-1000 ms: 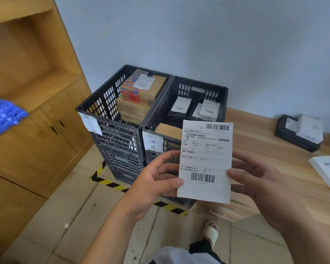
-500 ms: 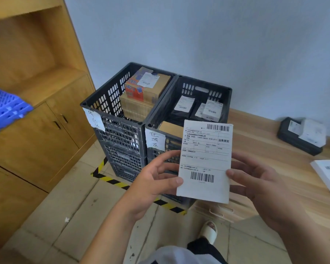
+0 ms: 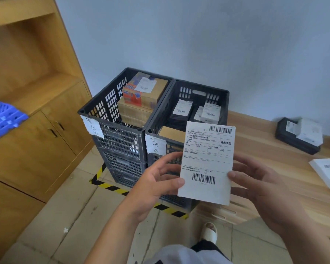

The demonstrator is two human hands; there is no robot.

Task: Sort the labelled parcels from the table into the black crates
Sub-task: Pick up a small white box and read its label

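The parcel (image 3: 206,164) is held upright, long axis vertical, label facing the camera. The left hand (image 3: 156,180) pinches its left edge; the right hand (image 3: 255,180) pinches its right edge. The right crate (image 3: 189,88) lies at 12 o'clock, directly behind; the left crate (image 3: 103,103) at 10 o'clock.

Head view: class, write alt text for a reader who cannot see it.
Two hands, left hand and right hand, hold a white labelled parcel upright by its side edges above two black crates holding parcels. More parcels lie on the wooden table at right.
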